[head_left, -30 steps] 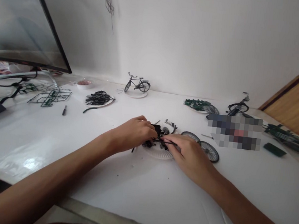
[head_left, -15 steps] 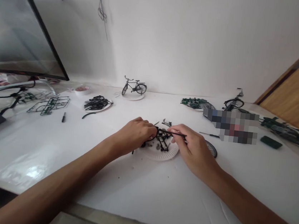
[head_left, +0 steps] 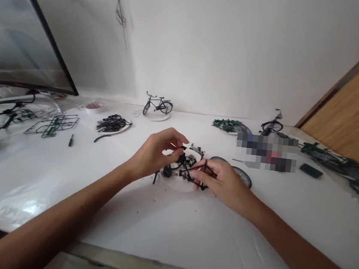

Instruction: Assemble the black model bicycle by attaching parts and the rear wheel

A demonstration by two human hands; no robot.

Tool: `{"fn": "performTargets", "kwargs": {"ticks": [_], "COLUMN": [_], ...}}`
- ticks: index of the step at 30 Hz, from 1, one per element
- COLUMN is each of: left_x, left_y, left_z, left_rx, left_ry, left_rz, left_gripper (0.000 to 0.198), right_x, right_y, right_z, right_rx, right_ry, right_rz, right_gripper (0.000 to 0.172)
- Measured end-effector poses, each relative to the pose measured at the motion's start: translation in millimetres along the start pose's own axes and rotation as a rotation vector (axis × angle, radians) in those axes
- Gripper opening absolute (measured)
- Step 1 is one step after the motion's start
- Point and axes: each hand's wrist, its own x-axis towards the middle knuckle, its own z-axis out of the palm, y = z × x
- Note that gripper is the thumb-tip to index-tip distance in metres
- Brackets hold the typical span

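My right hand [head_left: 218,177] is closed around a thin black model bicycle frame [head_left: 205,168], held tilted just above the near right side of a white paper plate [head_left: 181,188]. To its left, my left hand [head_left: 161,149] is over the plate's left side, thumb and fingertips pinched on a small black part [head_left: 183,148]. That part's shape is mostly hidden by the fingers. Between and below the hands, several small black and metal parts lie on the plate. A spoked model wheel [head_left: 242,176] rests on the table, partly behind my right hand.
Finished-looking model bicycles [head_left: 158,105] stand at the back. Plates of black parts [head_left: 113,123] and green parts [head_left: 230,125] lie farther off. Green part frames [head_left: 54,125] and a small screwdriver [head_left: 71,140] are on the left, below a monitor [head_left: 26,26]. A dark green block [head_left: 310,170] lies right.
My hands have moved apart. My left hand has lifted slightly and its fingers have come away from the frame; my right hand has lowered and turned the frame over the plate.
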Motion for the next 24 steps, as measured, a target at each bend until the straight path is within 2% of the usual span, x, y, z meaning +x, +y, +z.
{"fn": "performTargets", "kwargs": {"ticks": [5,9,11,13,15,18,24], "left_x": [-2,-3,-3,-3,-3,-4,-4], "left_y": [2,3,2,2,2,2,4], "left_z": [9.9,14.8,15.7,15.8,15.7,16.2,19.1], "left_rx": [-0.294,-0.401,-0.411,-0.434,-0.452,-0.435,-0.404], "left_ry": [-0.074,-0.118,-0.102,-0.059,-0.010,0.034,0.037], "left_rz": [-0.096,-0.183,-0.217,-0.237,-0.237,-0.225,-0.235], "left_gripper": [0.011,0.010,0.011,0.011,0.011,0.011,0.011], "right_x": [-5,-4,-2,-1,-1,-3,-3], "right_y": [-2,-4,-5,-7,-8,-10,-10], "right_z": [3,3,0,-3,-4,-4,-1], "right_rx": [0.004,0.090,0.114,0.104,0.088,0.087,0.144], "right_ry": [-0.151,-0.137,-0.086,-0.057,-0.056,-0.070,-0.085], "right_rz": [0.037,0.043,0.030,0.015,0.002,-0.014,-0.010], "right_gripper": [0.032,0.029,0.027,0.032,0.038,0.038,0.035]}}
